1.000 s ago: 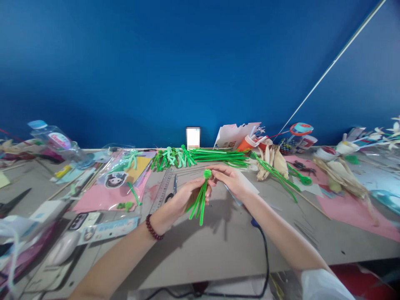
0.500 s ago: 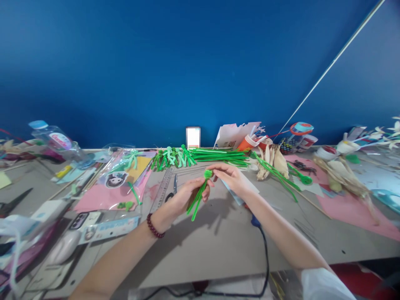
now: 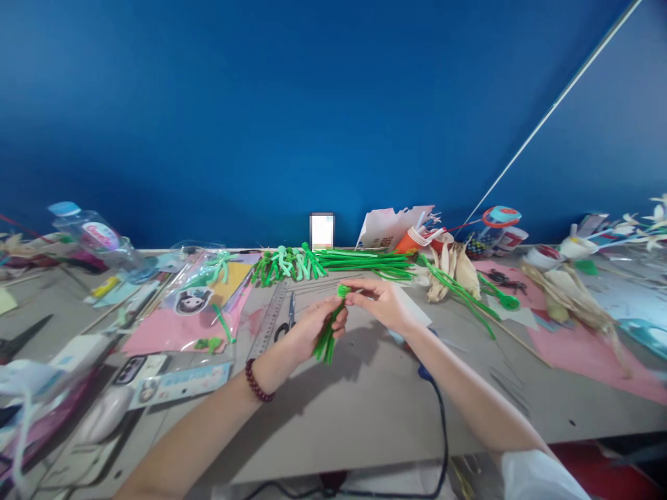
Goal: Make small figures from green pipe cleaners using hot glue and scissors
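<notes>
Over the middle of the table, a bundle of green pipe cleaners is held with its loose ends hanging down and a coiled green knob at its top. My left hand, with a dark red bead bracelet at the wrist, is wrapped round the stems just below the knob. From the right, my right hand pinches at the knob's side with thumb and forefinger. Behind the hands lie a pile of straight green pipe cleaners and a cluster of bent green pieces.
Left of the hands are scissors, a clear ruler and a plastic bag with pink paper. Dried husks, a green coiled flower piece and pink paper lie to the right. A dark cable crosses the front edge.
My left hand has turned slightly, and the stem ends hang closer together and more upright. My right fingers have shifted a little left and down along the knob.
</notes>
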Demonstrator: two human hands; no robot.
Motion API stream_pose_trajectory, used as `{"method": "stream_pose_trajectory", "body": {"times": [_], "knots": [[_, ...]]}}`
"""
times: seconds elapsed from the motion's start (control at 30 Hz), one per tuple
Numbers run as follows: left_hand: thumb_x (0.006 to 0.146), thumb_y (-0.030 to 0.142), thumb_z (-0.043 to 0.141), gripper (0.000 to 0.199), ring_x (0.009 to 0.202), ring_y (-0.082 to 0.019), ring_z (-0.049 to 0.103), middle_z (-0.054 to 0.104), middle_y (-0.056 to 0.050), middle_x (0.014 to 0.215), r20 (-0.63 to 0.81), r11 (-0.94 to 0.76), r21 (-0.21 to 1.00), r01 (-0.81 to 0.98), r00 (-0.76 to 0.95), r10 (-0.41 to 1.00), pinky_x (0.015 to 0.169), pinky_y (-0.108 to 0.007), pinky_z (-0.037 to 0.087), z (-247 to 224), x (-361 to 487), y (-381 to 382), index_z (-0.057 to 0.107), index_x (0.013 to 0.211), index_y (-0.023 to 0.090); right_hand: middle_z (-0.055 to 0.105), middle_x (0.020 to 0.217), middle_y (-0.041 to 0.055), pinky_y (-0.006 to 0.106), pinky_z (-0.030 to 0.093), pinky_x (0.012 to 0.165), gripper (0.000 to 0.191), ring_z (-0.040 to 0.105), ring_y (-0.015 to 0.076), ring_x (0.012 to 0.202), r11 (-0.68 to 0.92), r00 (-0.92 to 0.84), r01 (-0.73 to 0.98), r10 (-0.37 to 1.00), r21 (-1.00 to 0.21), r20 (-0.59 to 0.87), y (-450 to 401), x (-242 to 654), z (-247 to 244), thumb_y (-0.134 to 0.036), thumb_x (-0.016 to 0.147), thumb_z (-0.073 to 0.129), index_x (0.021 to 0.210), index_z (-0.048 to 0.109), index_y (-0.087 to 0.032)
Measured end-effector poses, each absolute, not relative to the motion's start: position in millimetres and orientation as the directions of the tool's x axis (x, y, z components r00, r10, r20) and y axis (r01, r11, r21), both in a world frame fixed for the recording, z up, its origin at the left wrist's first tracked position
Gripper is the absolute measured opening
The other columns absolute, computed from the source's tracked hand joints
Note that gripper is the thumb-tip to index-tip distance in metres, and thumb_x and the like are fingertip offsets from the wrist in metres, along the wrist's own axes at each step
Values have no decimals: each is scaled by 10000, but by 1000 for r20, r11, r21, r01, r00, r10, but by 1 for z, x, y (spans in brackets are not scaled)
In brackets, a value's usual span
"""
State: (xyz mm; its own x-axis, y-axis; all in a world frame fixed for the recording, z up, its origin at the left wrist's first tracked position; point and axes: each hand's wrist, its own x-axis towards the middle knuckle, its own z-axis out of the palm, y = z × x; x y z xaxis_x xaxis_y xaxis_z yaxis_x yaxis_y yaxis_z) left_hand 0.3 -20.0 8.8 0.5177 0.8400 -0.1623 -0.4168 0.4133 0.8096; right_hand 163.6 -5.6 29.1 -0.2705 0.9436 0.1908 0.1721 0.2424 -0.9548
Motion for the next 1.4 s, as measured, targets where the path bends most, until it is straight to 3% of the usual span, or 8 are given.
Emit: {"method": "stream_pose_trajectory", "body": {"times": [0.17,0.33,0.47,0.67,0.87,1.07,1.23,1.4], "knots": [[734,392,645,313,412,-29,202,321,78,518,-156,299,890,-343,388,908,382,-163,156,4,2,-21,456,638,162,688,1032,62,314,537,749,238,635,207,930,393,-196,215,914,-894,355,-6,158,22,-252,740,663,971,711,-222],[769,427,574,317,504,-74,440,518,-2,603,-110,200,946,-255,325,939,470,-200,346,11,1,-27,565,637,139,695,968,49,308,541,726,239,636,173,796,549,-163,278,835,-788,525,-9,154,17,-232,760,662,995,705,-247],[779,489,545,395,515,-98,485,553,-23,569,-101,177,962,-210,326,940,518,-226,398,17,0,-29,620,650,124,706,936,44,305,544,740,244,643,163,745,568,-150,283,822,-773,550,-10,154,16,-228,781,639,1017,699,-240],[765,543,544,449,451,-71,422,533,-10,541,-97,153,974,-169,300,949,454,-212,323,18,1,-31,601,597,131,709,947,43,300,542,778,260,661,171,817,659,-167,351,743,-665,649,-14,152,13,-190,819,575,1049,686,-236],[749,587,530,504,394,-59,284,373,43,413,-88,115,989,-91,260,962,418,-225,187,14,2,-31,524,503,147,712,960,37,311,543,803,265,665,182,862,700,-166,385,693,-601,701,-14,149,7,-190,833,556,1057,683,-254],[746,527,577,437,420,-65,373,494,10,496,-107,153,972,-178,244,964,427,-217,264,17,2,-32,562,544,141,709,990,35,325,543,812,248,664,191,887,663,-139,328,739,-673,660,-14,149,2,-217,846,545,1044,690,-254],[718,388,662,253,623,-122,569,635,-39,668,-52,168,925,-340,325,944,662,-243,446,19,2,-31,660,705,135,706,990,42,314,546,788,253,665,188,866,533,-107,240,845,-811,524,-11,150,0,-270,846,551,1063,678,-240],[713,394,658,280,484,-93,495,575,-6,535,-37,65,990,-125,217,976,498,-214,381,14,-2,-26,628,593,143,670,1038,65,306,531,794,267,638,173,866,548,-167,218,836,-808,522,-8,154,7,-277,807,603,1062,656,-220]]}}
